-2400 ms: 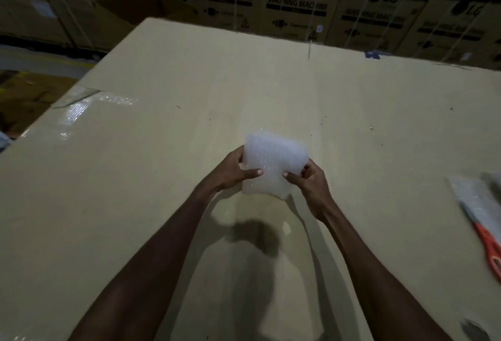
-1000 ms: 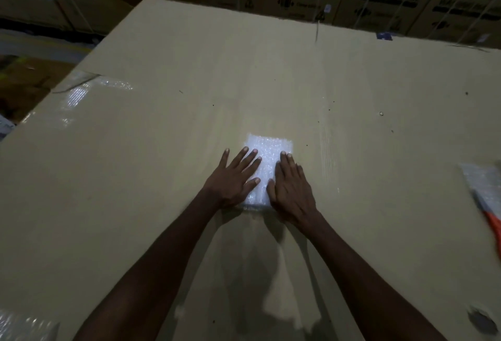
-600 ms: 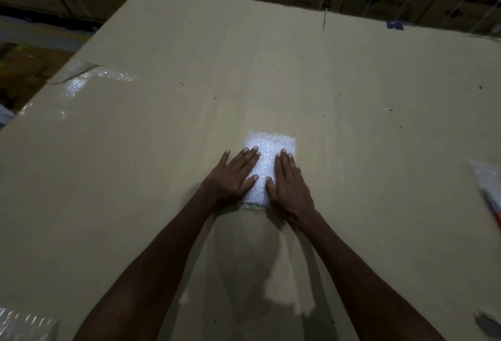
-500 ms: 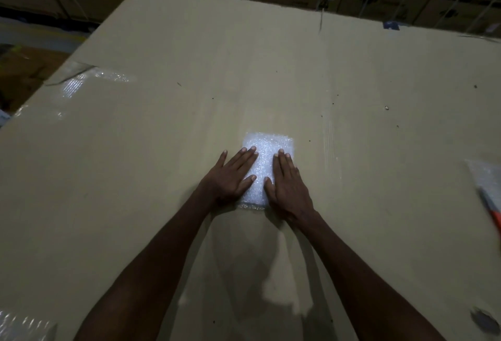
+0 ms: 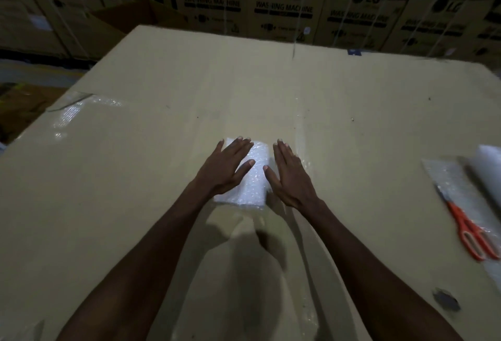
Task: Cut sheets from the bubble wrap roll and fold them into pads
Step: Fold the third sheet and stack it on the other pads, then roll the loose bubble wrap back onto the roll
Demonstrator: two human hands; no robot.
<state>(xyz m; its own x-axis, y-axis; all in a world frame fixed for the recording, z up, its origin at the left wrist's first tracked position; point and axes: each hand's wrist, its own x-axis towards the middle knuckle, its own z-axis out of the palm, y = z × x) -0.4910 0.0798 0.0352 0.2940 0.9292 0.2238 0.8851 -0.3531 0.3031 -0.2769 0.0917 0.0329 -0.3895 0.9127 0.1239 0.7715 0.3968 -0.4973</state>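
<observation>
1. The nearest stretch of the cardboard surface (image 5: 135, 167) is crossed by both bare forearms and their shadows. A scrap of clear film lies at the near left corner (image 5: 19, 330) and a dark smudge sits near the right forearm (image 5: 446, 299).
2. The folded bubble wrap pad (image 5: 253, 178) lies flat in the middle of the surface, a small white upright rectangle with its bubbled texture catching the light and its near edge slightly ragged.
3. The left hand (image 5: 226, 169) lies flat on the pad's left half, fingers straight and spread, thumb angled across the pad.
4. The right hand (image 5: 290, 175) is also flat with straight fingers, close together. It sits just beside the pad's right edge, thumb tip at that edge; whether the palm touches the surface I cannot tell.
5. To the right, well apart from the pad, orange-handled scissors (image 5: 466, 224) lie on a loose bubble wrap sheet (image 5: 447, 178), with the bubble wrap roll (image 5: 488, 167) at the right edge of view.
6. Bare surface runs left of the pad to a strip of shiny tape (image 5: 70, 112) near the left edge.
7. Beyond the pad, bare surface runs to the far edge, behind which stand stacked washing machine cartons (image 5: 282, 12).
</observation>
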